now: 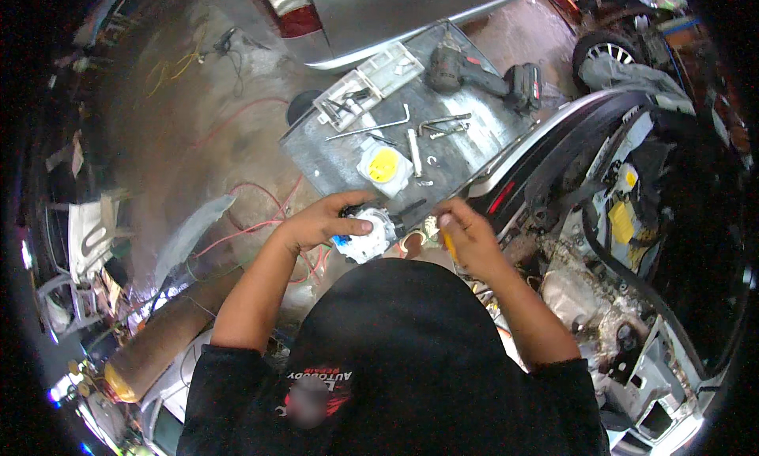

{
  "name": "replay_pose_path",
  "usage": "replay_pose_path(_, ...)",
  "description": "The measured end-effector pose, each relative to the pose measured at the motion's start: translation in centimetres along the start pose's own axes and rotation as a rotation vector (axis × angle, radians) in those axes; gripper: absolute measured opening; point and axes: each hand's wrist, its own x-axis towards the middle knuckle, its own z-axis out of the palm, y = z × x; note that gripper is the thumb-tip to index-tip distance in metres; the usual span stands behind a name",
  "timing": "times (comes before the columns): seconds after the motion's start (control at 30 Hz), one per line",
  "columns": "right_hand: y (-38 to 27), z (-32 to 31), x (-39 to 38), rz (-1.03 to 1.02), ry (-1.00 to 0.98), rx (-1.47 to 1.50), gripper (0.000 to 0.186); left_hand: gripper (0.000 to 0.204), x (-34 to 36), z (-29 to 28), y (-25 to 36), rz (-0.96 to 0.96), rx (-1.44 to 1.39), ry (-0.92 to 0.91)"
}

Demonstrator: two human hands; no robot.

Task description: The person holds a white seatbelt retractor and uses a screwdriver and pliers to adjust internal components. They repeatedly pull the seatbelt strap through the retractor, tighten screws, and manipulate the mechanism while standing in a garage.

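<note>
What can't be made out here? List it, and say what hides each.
All in the head view:
Underside of the white part: faces away, hidden by the part itself and the left hand.
Orange item: mostly covered by the right hand.
Gray vehicle: cut off by the top edge.
Small pieces in the open case: too small to identify.

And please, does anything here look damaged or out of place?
Yes. The vehicle on the right looks partly dismantled, with inner parts exposed. A red hose curls loosely across the floor, which could trip someone. Hand tools lie loose on the tray, outside the open plastic case.
</note>
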Motion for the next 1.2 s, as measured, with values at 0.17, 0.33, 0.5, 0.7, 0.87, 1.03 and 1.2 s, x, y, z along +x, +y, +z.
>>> replay_pose_path(0.17,3.5,3.4,-1.8,-0.005,0.076,-0.096,0.026,0.061,1.0,1.7,0.4,0.117,0.571,0.181)
replay_pose_path(0.33,4.6,4.9,-2.7,-0.257,0.234,-0.25,0.036,0.049,0.1,1.6,1.9,0.142,0.632,0.39)
replay_pose_path(0.5,1.3,4.2,-5.7,-0.13,0.13,-0.294,0.054,0.102,-1.1,3.9,3.7,0.289,1.201,0.338)
replay_pose_path(0.7,3.6,5.9,-6.8,-0.121,0.158,-0.254,0.06,0.099,-0.1,3.6,0.8,0.343,1.288,0.354)
replay_pose_path(0.87,4.4,5.8,-8.3,-0.144,0.128,-0.257,0.058,0.097,0.5,3.5,1.1,0.431,1.378,0.326)
replay_pose_path(1.03,5.6,6.3,-7.9,-0.16,0.144,-0.357,0.053,0.098,0.4,3.4,1.1,0.388,1.421,0.308)
replay_pose_path(1.2,6.6,5.6,-6.7,-0.283,0.259,-0.597,0.044,0.097,0.6,3.4,1.1,0.382,1.39,0.317)
